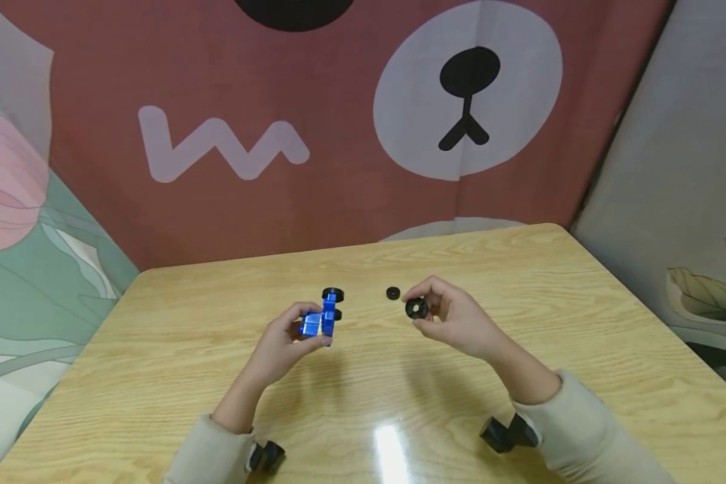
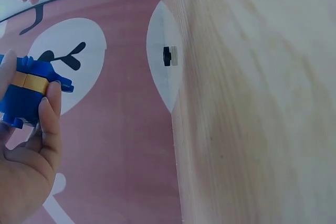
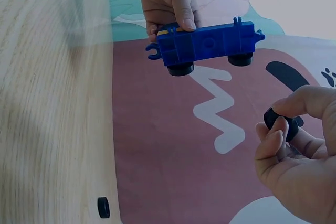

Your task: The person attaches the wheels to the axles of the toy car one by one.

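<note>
Over on the left, we're pinching a blue toy car (image 1: 312, 324) between left hand (image 1: 278, 346) thumb and fingers; our right hand (image 1: 461, 324) is pinching a black wheel (image 1: 410, 308) at its fingertips.

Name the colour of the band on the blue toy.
The band is yellow-orange, best seen in the left wrist view.

Fingers (image 2: 50, 127) gripping blue-and-yellow toy (image 2: 23, 99), black wheel (image 2: 167, 56) on table (image 2: 262, 108)

wood-grain table (image 1: 187, 323) | reddish muzzle-print cloth (image 1: 339, 195) behind | flower-print cloth (image 1: 18, 289), left | grey leaf-print cloth (image 1: 665, 168), right
</note>
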A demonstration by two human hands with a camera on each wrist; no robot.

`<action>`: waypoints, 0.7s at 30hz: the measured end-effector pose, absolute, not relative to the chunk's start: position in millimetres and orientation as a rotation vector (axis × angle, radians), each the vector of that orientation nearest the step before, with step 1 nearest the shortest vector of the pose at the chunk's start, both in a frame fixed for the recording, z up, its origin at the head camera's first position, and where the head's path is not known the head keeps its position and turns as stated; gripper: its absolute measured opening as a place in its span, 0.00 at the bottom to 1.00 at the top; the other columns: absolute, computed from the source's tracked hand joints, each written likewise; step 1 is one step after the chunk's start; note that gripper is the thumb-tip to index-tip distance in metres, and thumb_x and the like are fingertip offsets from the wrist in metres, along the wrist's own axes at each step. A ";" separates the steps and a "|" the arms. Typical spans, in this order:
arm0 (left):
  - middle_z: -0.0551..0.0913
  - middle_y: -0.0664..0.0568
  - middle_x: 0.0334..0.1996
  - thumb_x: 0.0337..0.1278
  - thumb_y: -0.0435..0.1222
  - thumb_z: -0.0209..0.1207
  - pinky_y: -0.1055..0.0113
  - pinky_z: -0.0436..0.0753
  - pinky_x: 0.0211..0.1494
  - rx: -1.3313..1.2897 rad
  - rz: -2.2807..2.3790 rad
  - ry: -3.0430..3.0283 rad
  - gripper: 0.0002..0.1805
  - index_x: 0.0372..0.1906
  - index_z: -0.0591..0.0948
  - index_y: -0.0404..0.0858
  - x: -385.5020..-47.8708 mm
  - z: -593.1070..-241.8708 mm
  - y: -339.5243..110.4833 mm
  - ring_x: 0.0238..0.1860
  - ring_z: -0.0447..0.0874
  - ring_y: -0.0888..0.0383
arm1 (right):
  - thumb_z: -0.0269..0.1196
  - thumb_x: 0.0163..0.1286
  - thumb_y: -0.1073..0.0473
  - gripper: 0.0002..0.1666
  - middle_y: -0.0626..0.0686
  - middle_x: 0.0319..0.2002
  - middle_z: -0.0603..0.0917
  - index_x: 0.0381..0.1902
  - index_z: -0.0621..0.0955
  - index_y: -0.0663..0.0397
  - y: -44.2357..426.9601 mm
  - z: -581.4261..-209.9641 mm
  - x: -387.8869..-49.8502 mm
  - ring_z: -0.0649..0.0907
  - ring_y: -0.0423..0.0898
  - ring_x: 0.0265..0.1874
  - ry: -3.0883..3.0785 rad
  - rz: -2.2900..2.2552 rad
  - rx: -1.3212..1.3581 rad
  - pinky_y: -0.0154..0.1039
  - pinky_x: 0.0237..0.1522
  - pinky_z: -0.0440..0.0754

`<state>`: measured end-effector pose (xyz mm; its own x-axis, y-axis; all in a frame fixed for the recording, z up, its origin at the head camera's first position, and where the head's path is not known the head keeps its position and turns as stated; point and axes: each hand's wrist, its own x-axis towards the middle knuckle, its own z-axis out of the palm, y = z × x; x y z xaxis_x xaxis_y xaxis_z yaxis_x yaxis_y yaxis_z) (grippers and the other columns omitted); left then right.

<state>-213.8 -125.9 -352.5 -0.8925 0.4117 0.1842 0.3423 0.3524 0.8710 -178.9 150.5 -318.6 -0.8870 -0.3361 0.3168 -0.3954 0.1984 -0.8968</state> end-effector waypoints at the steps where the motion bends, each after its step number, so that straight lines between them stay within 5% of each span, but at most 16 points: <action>1: 0.72 0.44 0.41 0.44 0.32 0.61 0.68 0.76 0.30 0.713 1.594 2.531 0.21 0.48 0.70 0.38 -212.0 -350.0 -125.1 0.30 0.74 0.54 | 0.57 0.51 0.77 0.17 0.57 0.32 0.73 0.41 0.71 0.66 150.1 -319.1 -178.7 0.72 0.43 0.26 -2.388 1.829 0.727 0.32 0.26 0.72; 12: 0.73 0.43 0.33 0.44 0.26 0.60 0.69 0.75 0.27 0.694 1.570 2.538 0.18 0.45 0.72 0.34 -196.5 -332.0 -115.7 0.26 0.74 0.56 | 0.58 0.57 0.69 0.20 0.63 0.43 0.75 0.49 0.71 0.69 147.3 -321.8 -177.8 0.77 0.51 0.40 -2.432 1.924 0.612 0.35 0.38 0.76; 21: 0.75 0.44 0.35 0.44 0.39 0.62 0.67 0.77 0.29 0.683 1.567 2.529 0.20 0.46 0.73 0.41 -213.0 -356.5 -121.5 0.29 0.76 0.55 | 0.59 0.56 0.69 0.22 0.59 0.43 0.72 0.50 0.72 0.68 146.1 -327.2 -177.2 0.77 0.48 0.39 -2.383 1.967 0.609 0.35 0.38 0.76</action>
<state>-213.0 -121.5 -356.5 -0.8962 0.4155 0.1559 0.3245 0.3741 0.8688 -177.2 146.1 -327.2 -0.9252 -0.2972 0.2358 -0.2879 0.1452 -0.9466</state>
